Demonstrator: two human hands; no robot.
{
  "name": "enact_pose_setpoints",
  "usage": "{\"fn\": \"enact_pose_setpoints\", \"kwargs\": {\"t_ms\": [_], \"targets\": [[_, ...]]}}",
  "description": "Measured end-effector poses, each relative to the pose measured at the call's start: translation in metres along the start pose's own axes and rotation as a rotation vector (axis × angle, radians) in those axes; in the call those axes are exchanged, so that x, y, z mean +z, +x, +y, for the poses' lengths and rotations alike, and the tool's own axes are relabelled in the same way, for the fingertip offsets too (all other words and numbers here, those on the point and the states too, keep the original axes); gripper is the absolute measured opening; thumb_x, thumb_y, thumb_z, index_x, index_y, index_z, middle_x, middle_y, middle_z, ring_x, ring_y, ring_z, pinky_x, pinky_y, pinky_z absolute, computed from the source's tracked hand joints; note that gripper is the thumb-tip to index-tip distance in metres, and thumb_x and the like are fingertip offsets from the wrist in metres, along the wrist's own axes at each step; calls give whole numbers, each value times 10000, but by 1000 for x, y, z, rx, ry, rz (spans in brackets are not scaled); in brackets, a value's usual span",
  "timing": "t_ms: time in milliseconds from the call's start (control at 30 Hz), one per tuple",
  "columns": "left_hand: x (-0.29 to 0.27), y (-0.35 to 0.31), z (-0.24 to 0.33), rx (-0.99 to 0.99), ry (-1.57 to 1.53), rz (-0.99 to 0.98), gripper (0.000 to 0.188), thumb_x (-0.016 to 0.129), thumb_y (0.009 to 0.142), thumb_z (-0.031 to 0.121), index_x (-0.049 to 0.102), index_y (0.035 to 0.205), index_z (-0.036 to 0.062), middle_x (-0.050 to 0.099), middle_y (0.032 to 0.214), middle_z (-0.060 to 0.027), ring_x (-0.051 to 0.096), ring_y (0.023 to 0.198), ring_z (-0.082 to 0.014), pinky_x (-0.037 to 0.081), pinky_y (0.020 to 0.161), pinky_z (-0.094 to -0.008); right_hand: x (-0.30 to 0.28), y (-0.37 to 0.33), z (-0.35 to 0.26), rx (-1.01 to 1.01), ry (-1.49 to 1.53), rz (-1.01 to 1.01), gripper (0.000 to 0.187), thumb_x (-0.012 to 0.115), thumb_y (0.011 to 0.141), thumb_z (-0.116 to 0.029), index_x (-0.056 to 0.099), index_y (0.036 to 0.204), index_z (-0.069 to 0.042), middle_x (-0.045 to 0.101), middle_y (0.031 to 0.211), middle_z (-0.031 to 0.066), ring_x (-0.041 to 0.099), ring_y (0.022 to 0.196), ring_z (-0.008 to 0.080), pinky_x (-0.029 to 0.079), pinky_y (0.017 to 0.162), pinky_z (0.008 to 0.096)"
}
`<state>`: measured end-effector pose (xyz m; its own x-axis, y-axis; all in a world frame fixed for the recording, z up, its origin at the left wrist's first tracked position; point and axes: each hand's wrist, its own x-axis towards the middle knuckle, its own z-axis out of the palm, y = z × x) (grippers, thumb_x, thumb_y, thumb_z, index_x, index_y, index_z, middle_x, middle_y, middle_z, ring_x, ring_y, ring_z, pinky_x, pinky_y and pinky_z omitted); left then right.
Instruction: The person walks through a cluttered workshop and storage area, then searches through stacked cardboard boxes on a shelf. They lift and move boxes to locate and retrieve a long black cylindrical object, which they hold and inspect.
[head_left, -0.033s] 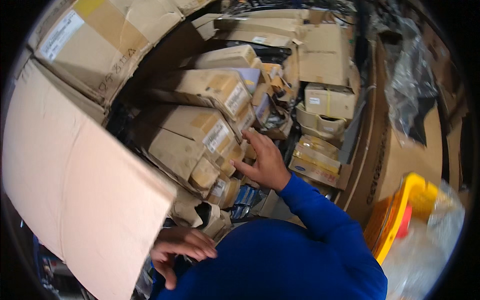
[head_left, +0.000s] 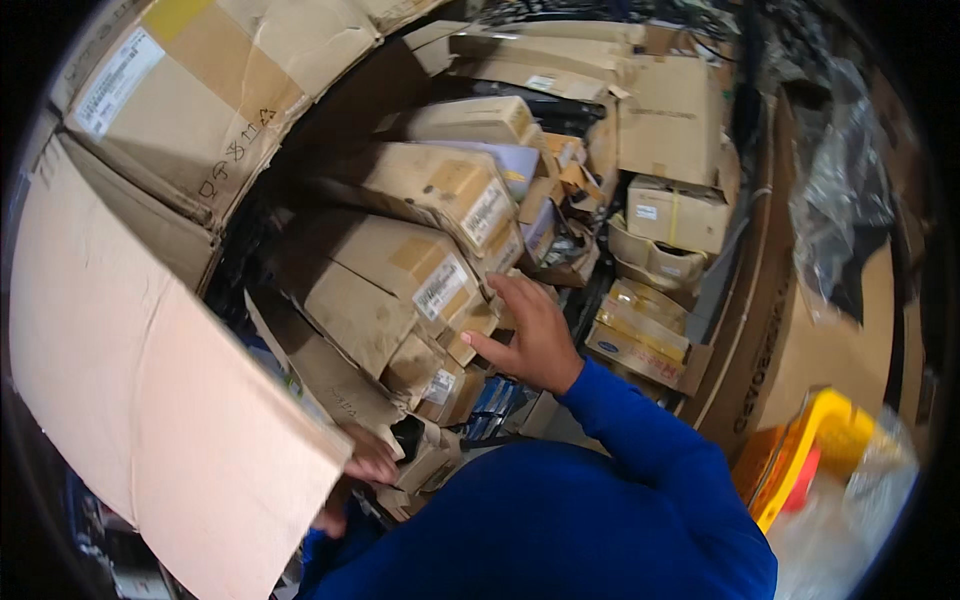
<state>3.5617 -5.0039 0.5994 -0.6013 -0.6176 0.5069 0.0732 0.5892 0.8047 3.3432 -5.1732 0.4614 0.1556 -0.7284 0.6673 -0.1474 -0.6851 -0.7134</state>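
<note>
"While the right hand (head_left: 530, 335) hovers over the stack, what are its fingers doing?"

"They're spread, thumb apart from the rest, around nothing that I can see. They're just by the labelled carton (head_left: 365, 280); whether they touch it, I can't tell."

"And the left hand (head_left: 369, 457)?"

"Well apart from the right, partly hidden behind the pale cardboard panel (head_left: 170, 380). I can't tell whether it grips anything."

"Where's that labelled carton, exactly?"

"Left of the right hand, with a small carton (head_left: 458, 396) at its near end and blue packets (head_left: 490, 405) beside the small one."

"Anything off to the right?"

"A yellow basket (head_left: 845, 430), with something red (head_left: 800, 482) showing in it."
</note>
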Motion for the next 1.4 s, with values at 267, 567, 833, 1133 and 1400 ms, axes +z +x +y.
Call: {"fn": "enact_pose_setpoints", "kwargs": {"t_ms": [267,567,833,1133,1400], "targets": [[16,68,11,-411,1183,639,392,840,737,156,628,1041,28,570,1043,-125,575,1005,-250,467,885,-349,11,15,17,118,368,-233,680,827,813,-177,526,1386,31,597,1216,153,628,994,225,532,807,340],[13,84,-19,-583,1337,612,558,916,651,183,611,1093,34,550,1108,-140,563,1076,-304,478,925,-391,4,26,25,121,440,-344,687,812,809,-133,510,1399,52,565,1285,207,658,973,252,548,835,335],[11,81,-24,-631,1322,774,498,871,688,144,616,1099,24,604,1121,-113,613,1077,-256,487,959,-353,-6,31,29,166,517,-486,756,804,815,-104,458,1475,19,499,1381,189,626,1074,233,555,839,325],[12,77,-24,-656,1150,874,463,839,758,133,619,1148,15,643,1067,-91,635,1030,-206,499,954,-332,-8,31,33,107,540,-533,822,810,810,-79,402,1519,-1,474,1401,193,601,1120,262,534,941,352],[15,82,-22,-679,1281,792,321,813,764,112,659,1029,16,637,1031,-111,651,1002,-258,507,901,-337,-5,25,41,123,544,-590,901,801,830,-82,312,1587,-71,444,1405,145,569,1141,227,555,829,303]]}}
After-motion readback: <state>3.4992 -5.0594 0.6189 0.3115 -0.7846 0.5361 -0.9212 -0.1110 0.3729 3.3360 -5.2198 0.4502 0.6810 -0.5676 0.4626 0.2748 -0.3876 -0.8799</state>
